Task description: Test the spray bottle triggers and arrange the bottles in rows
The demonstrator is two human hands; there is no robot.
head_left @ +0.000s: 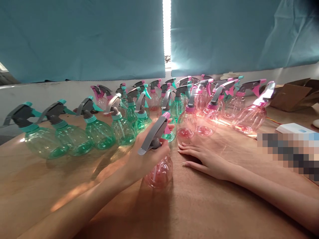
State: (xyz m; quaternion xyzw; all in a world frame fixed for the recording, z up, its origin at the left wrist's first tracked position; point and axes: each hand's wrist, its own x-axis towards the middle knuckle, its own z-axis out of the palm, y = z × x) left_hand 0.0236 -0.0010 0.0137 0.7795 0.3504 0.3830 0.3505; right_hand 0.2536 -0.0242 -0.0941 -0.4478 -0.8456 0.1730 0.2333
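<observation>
My left hand (pixel 146 156) is wrapped around the neck of a pink spray bottle (pixel 159 174) that stands on the wooden table (pixel 199 205). The bottle's grey trigger head (pixel 154 134) with a pink nozzle points up and to the right. My right hand (pixel 203 157) lies flat on the table just right of the bottle, fingers stretched out and holding nothing. Behind both hands stand several more spray bottles: green ones (pixel 99 132) to the left and pink ones (pixel 249 118) to the right.
A white box (pixel 295 128) lies at the right edge, with a brown cardboard box (pixel 294 94) behind it. Blue curtains (pixel 87 36) hang at the back with a bright gap between them. Bare wood lies in front of my arms.
</observation>
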